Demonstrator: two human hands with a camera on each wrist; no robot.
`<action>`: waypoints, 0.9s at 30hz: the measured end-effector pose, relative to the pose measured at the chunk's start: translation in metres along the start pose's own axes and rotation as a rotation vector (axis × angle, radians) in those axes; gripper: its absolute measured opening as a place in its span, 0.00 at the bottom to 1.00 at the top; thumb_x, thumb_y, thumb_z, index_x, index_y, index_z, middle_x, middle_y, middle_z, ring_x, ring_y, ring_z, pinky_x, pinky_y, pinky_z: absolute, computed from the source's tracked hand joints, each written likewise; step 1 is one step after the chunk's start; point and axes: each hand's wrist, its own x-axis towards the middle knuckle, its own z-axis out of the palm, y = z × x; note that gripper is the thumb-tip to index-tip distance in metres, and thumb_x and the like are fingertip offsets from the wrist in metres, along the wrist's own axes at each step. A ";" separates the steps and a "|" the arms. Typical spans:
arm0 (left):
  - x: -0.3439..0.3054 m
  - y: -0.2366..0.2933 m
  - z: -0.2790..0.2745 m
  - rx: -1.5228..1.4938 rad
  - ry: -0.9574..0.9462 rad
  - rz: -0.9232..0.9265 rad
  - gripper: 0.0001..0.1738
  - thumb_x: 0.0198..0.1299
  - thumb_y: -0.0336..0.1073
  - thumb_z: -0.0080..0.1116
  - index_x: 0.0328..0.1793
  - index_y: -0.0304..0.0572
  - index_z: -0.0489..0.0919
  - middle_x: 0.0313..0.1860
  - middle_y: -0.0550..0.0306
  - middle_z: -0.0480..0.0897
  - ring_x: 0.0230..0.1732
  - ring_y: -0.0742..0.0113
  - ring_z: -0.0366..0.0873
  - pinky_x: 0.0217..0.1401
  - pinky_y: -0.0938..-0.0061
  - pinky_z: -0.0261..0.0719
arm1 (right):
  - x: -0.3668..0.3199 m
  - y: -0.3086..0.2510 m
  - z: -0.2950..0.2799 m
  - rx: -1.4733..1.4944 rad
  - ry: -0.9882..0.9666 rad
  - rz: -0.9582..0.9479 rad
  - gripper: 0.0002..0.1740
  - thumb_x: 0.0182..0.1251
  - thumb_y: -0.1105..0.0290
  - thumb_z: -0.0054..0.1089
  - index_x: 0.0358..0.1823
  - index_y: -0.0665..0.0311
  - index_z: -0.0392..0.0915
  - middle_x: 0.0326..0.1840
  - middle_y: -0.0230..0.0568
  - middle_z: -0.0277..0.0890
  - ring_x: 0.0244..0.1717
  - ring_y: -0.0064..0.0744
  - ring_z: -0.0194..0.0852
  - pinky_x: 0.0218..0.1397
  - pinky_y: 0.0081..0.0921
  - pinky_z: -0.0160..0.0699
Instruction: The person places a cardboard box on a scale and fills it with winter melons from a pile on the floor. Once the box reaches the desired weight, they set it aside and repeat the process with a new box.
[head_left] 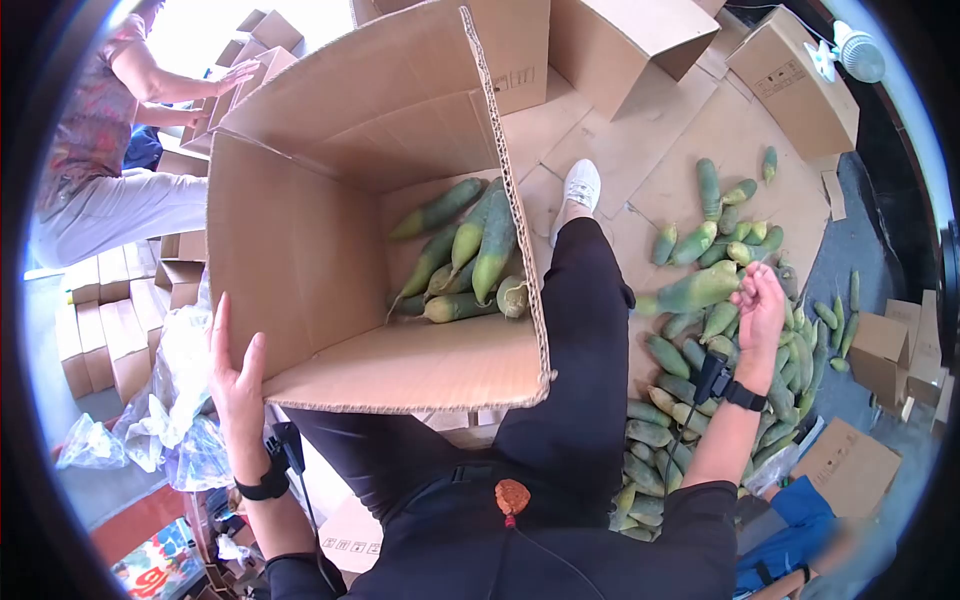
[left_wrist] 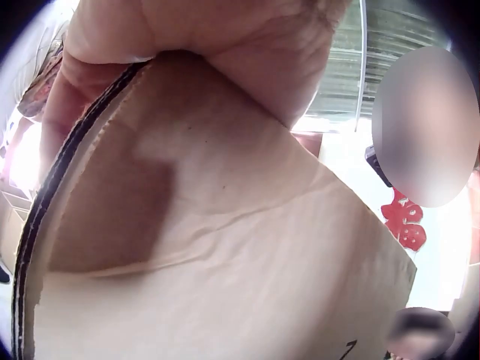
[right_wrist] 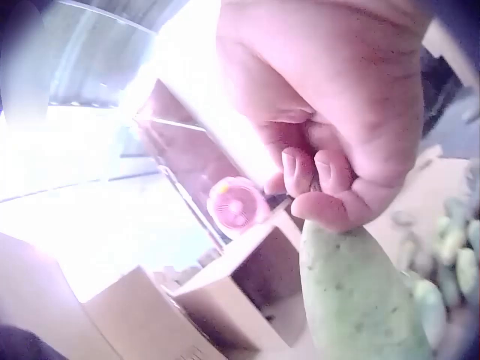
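Observation:
A cardboard box (head_left: 290, 260) stands tilted over the person's lap, its opening toward the head camera. Several green radishes (head_left: 497, 250) lie at its bottom. At its left edge, the left hand (head_left: 236, 385) grips the cardboard wall, which fills most of the left wrist view as a pale panel (left_wrist: 225, 247). To the right, over a heap of radishes (head_left: 800, 370), the right hand (head_left: 760, 305) pinches one green radish (head_left: 695, 290) by its narrow end with curled fingers. In the right wrist view this radish (right_wrist: 356, 292) hangs below the fingertips (right_wrist: 322, 210).
Open cardboard boxes (head_left: 640, 50) stand ahead, and another box (head_left: 800, 80) sits by a small white fan (head_left: 858, 55). Flattened cardboard covers the floor. At the left are another person (head_left: 100, 150) and clear plastic bags (head_left: 180, 400). A blue sleeve (head_left: 795, 525) shows at lower right.

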 end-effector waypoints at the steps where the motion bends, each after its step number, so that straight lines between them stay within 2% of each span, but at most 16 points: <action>1: 0.000 -0.001 -0.001 -0.012 0.004 0.007 0.32 0.57 0.31 0.55 0.70 0.36 0.65 0.64 0.45 0.69 0.65 0.56 0.66 0.69 0.66 0.59 | -0.014 -0.024 0.017 -0.037 -0.046 -0.060 0.08 0.72 0.69 0.44 0.39 0.62 0.74 0.23 0.20 0.61 0.23 0.11 0.56 0.29 0.15 0.66; 2: 0.000 -0.003 -0.001 -0.019 0.009 0.023 0.32 0.57 0.32 0.56 0.70 0.36 0.66 0.64 0.45 0.69 0.65 0.55 0.66 0.69 0.66 0.60 | -0.025 -0.046 0.028 -0.041 -0.038 -0.077 0.08 0.72 0.69 0.44 0.39 0.62 0.74 0.23 0.20 0.61 0.23 0.11 0.56 0.29 0.15 0.66; 4: 0.000 -0.008 -0.001 -0.023 0.019 0.051 0.31 0.57 0.33 0.56 0.69 0.36 0.67 0.64 0.43 0.69 0.66 0.53 0.66 0.69 0.65 0.61 | -0.044 -0.087 0.052 -0.104 -0.226 -0.212 0.09 0.72 0.69 0.45 0.40 0.63 0.74 0.27 0.22 0.65 0.26 0.11 0.60 0.31 0.14 0.66; 8: 0.000 -0.011 -0.003 0.045 0.050 0.080 0.30 0.58 0.35 0.57 0.68 0.35 0.68 0.65 0.41 0.69 0.66 0.50 0.66 0.69 0.64 0.61 | -0.079 -0.166 0.103 0.021 -0.258 -0.480 0.11 0.72 0.67 0.47 0.43 0.66 0.75 0.34 0.30 0.73 0.32 0.14 0.68 0.34 0.16 0.66; 9: -0.001 -0.011 -0.004 0.048 0.053 0.069 0.30 0.58 0.35 0.57 0.68 0.35 0.68 0.65 0.41 0.69 0.66 0.50 0.66 0.69 0.64 0.61 | -0.089 -0.186 0.116 0.055 -0.248 -0.525 0.12 0.72 0.67 0.48 0.44 0.68 0.76 0.31 0.28 0.69 0.31 0.16 0.66 0.34 0.18 0.64; 10: -0.001 -0.011 -0.003 0.067 0.060 0.074 0.31 0.58 0.35 0.57 0.68 0.36 0.68 0.65 0.42 0.69 0.67 0.50 0.66 0.69 0.64 0.61 | -0.096 -0.207 0.125 0.091 -0.503 -0.534 0.13 0.72 0.67 0.48 0.46 0.71 0.76 0.28 0.27 0.63 0.30 0.17 0.61 0.35 0.19 0.61; 13: 0.001 -0.014 -0.004 0.075 0.053 0.065 0.32 0.57 0.39 0.59 0.68 0.38 0.67 0.66 0.42 0.69 0.68 0.50 0.65 0.70 0.63 0.61 | -0.113 -0.244 0.159 0.318 -0.706 -0.415 0.13 0.71 0.69 0.47 0.43 0.73 0.75 0.26 0.27 0.58 0.30 0.18 0.53 0.37 0.20 0.58; 14: 0.000 -0.012 -0.004 0.102 0.057 0.067 0.32 0.58 0.40 0.59 0.69 0.38 0.67 0.66 0.42 0.69 0.69 0.50 0.64 0.70 0.63 0.60 | -0.120 -0.248 0.176 0.407 -0.859 -0.366 0.09 0.71 0.72 0.46 0.40 0.71 0.72 0.26 0.27 0.55 0.29 0.21 0.50 0.39 0.20 0.57; 15: -0.001 -0.011 -0.004 0.131 0.058 0.070 0.33 0.58 0.41 0.59 0.69 0.38 0.67 0.67 0.42 0.69 0.69 0.50 0.64 0.70 0.63 0.60 | -0.125 -0.247 0.195 0.498 -1.007 -0.310 0.06 0.71 0.74 0.45 0.36 0.69 0.69 0.26 0.28 0.52 0.29 0.24 0.47 0.40 0.21 0.55; 17: -0.001 -0.014 -0.004 0.132 0.053 0.062 0.33 0.58 0.43 0.58 0.69 0.39 0.67 0.67 0.42 0.68 0.70 0.50 0.63 0.71 0.64 0.60 | -0.127 -0.233 0.237 0.372 -1.184 -0.332 0.07 0.69 0.75 0.45 0.37 0.71 0.73 0.26 0.29 0.58 0.28 0.22 0.54 0.39 0.21 0.62; 18: -0.002 -0.014 -0.004 0.131 0.053 0.064 0.33 0.58 0.43 0.58 0.69 0.40 0.67 0.68 0.42 0.68 0.70 0.50 0.62 0.71 0.64 0.60 | -0.136 -0.219 0.259 0.221 -1.076 -0.354 0.12 0.66 0.70 0.52 0.48 0.68 0.72 0.36 0.37 0.69 0.33 0.24 0.65 0.43 0.22 0.70; 19: -0.002 -0.015 -0.004 0.130 0.059 0.067 0.33 0.58 0.44 0.58 0.70 0.41 0.67 0.68 0.43 0.68 0.71 0.51 0.62 0.71 0.64 0.60 | -0.144 -0.202 0.280 0.073 -0.969 -0.380 0.23 0.63 0.65 0.60 0.59 0.64 0.72 0.45 0.45 0.79 0.37 0.25 0.76 0.46 0.24 0.79; 21: -0.002 -0.016 -0.004 0.131 0.063 0.067 0.34 0.58 0.44 0.59 0.70 0.42 0.67 0.68 0.43 0.68 0.71 0.51 0.62 0.71 0.63 0.60 | -0.153 -0.162 0.312 -0.160 -0.941 -0.431 0.09 0.66 0.75 0.45 0.39 0.70 0.76 0.30 0.32 0.69 0.29 0.21 0.63 0.37 0.21 0.69; 23: -0.002 -0.018 -0.004 0.134 0.064 0.070 0.34 0.58 0.45 0.59 0.70 0.43 0.67 0.68 0.43 0.68 0.71 0.51 0.62 0.71 0.63 0.60 | -0.142 -0.131 0.331 -0.611 -1.029 -0.387 0.11 0.64 0.72 0.45 0.39 0.68 0.77 0.37 0.36 0.76 0.32 0.21 0.71 0.36 0.23 0.74; 25: -0.001 -0.020 -0.003 0.144 0.073 0.063 0.34 0.58 0.45 0.59 0.70 0.44 0.67 0.68 0.44 0.68 0.71 0.51 0.62 0.71 0.63 0.60 | -0.136 -0.106 0.342 -0.836 -1.193 -0.334 0.13 0.64 0.70 0.45 0.43 0.66 0.77 0.41 0.38 0.76 0.36 0.23 0.72 0.39 0.22 0.75; 27: 0.000 -0.022 -0.003 0.124 0.073 0.071 0.34 0.58 0.45 0.60 0.70 0.43 0.67 0.68 0.44 0.68 0.70 0.51 0.62 0.71 0.63 0.60 | -0.129 -0.107 0.333 -0.812 -1.187 -0.425 0.13 0.64 0.70 0.45 0.44 0.66 0.77 0.43 0.37 0.76 0.40 0.23 0.72 0.40 0.23 0.75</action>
